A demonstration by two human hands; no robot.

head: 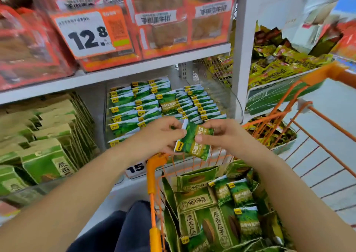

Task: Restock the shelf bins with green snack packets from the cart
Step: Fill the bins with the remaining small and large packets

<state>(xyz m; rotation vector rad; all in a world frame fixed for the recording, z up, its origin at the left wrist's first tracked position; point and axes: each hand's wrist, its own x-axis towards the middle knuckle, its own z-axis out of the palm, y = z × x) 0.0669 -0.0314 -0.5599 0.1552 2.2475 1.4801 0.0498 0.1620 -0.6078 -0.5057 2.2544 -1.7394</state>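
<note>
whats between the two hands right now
In the head view, a small stack of green snack packets sits between the left hand and right hand; both grip it, above the orange cart's rim.

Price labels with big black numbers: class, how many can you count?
2. The 12.8 label fronts the upper-left bin; the 15 label sits low on the shelf edge, partly hidden beside the cart. Others may be hidden.

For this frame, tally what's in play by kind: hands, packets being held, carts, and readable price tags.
Hands: 2, left hand and right hand
Held green packets: at least 1, packet; cannot tell if more are stacked
Carts: 1, orange cart
Price tags: 2, 12.8 tag, 15 tag
Total: 6
</note>
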